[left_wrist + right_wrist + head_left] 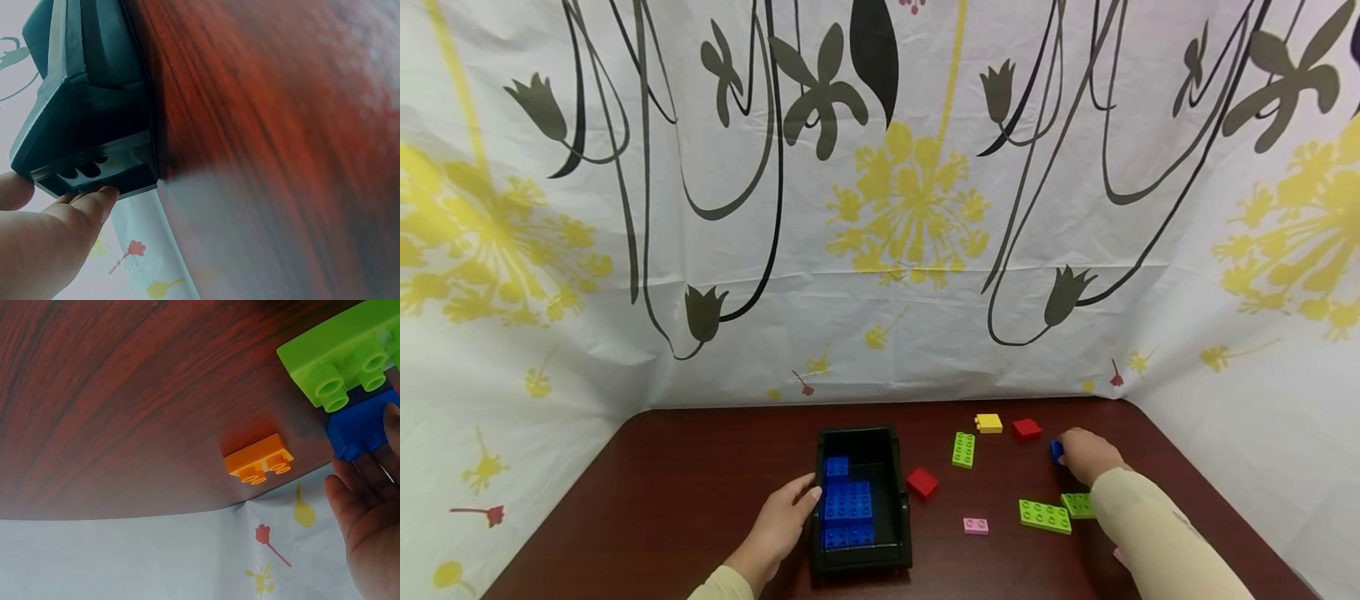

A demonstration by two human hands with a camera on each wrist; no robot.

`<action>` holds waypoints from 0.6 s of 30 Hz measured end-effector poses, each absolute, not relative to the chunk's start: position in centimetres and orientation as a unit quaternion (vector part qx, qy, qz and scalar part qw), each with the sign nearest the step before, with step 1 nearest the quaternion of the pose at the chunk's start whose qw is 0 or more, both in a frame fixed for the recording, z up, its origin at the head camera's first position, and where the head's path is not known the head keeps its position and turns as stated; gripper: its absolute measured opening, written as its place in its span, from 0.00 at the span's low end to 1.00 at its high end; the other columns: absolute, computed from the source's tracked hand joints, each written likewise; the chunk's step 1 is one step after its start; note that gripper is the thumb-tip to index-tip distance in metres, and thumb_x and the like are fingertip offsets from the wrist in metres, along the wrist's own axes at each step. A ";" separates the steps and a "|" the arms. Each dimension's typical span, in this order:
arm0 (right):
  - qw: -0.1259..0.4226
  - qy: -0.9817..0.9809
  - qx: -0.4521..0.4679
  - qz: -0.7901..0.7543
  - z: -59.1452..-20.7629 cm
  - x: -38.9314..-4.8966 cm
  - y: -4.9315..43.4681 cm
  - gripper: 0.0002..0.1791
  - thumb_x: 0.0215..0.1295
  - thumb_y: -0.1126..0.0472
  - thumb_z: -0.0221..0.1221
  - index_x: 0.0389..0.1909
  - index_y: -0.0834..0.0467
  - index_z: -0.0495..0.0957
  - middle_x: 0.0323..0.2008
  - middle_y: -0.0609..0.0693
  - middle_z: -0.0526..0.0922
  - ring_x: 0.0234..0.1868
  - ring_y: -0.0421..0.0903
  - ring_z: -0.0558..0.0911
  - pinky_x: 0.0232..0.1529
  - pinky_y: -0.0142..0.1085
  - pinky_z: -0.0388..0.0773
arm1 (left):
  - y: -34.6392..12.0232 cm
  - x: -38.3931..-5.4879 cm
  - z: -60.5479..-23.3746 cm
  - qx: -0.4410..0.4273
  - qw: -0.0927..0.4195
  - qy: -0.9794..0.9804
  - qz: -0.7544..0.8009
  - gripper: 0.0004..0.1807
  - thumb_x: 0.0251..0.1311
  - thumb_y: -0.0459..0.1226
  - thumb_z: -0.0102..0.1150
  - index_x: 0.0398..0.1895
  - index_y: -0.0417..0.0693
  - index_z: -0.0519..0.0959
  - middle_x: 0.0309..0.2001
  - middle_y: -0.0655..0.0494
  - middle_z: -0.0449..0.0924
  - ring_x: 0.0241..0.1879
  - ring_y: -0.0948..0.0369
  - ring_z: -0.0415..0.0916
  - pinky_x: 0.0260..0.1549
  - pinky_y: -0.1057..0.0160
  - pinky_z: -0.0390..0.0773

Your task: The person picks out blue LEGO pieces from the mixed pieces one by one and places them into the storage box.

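Observation:
In the head view, a black box (891,558) stands on the table with several blue toy bricks (848,504) along its left side. My left hand (777,517) holds the box's left wall, thumb at the rim and fingers outside. The left wrist view shows the fingers (100,203) against the box's outer wall (87,119). On the right of the table, my right hand (1088,454) grips a blue brick (1057,452). From the right wrist, that blue brick (359,428) is partly hidden by my right hand (375,519), beside a green brick (344,353).
Between box and right hand lie red bricks (922,483), a lime green brick (964,450), a yellow brick (988,423) and a pink brick (976,526). Another lime green brick (1045,517) sits near the right forearm. An orange brick (259,459) shows in the right wrist view. Patterned cloth (880,333) borders the table.

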State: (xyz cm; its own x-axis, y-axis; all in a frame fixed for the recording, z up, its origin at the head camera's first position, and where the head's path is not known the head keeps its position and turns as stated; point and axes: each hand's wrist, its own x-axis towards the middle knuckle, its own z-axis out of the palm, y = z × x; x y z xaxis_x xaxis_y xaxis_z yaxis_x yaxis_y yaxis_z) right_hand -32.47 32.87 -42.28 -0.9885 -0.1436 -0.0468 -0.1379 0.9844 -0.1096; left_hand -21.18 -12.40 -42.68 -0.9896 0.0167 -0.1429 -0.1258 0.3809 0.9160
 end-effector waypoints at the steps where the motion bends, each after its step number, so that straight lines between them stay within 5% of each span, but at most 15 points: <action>1: 0.026 0.996 -0.071 -0.053 -42.3 -32.5 32.9 0.11 0.62 0.66 0.62 0.44 0.68 0.79 0.42 0.64 0.81 0.46 0.61 0.79 0.47 0.58 0.76 | -12.4 -21.2 -42.7 -0.032 0.065 0.828 0.556 0.31 0.72 0.45 0.47 0.69 0.33 0.62 0.68 0.30 0.59 0.64 0.34 0.61 0.51 0.41 0.75; 18: -0.024 0.994 -0.088 -0.063 -41.6 -31.2 32.0 0.14 0.60 0.65 0.65 0.44 0.68 0.78 0.36 0.58 0.79 0.39 0.54 0.80 0.42 0.54 0.79 | -12.4 -21.1 -42.6 -0.031 0.067 0.822 0.565 0.30 0.73 0.45 0.47 0.70 0.33 0.61 0.68 0.31 0.59 0.64 0.34 0.61 0.52 0.40 0.74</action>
State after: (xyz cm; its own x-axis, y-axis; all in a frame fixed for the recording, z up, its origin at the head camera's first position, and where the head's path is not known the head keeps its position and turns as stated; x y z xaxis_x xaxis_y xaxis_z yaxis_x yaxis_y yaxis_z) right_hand -31.16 32.02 -41.57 -0.9834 -0.1716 0.0593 -0.1777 0.9766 -0.1209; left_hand -21.07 -12.39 -42.59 -0.9890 0.0244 -0.1459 -0.1274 0.3605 0.9240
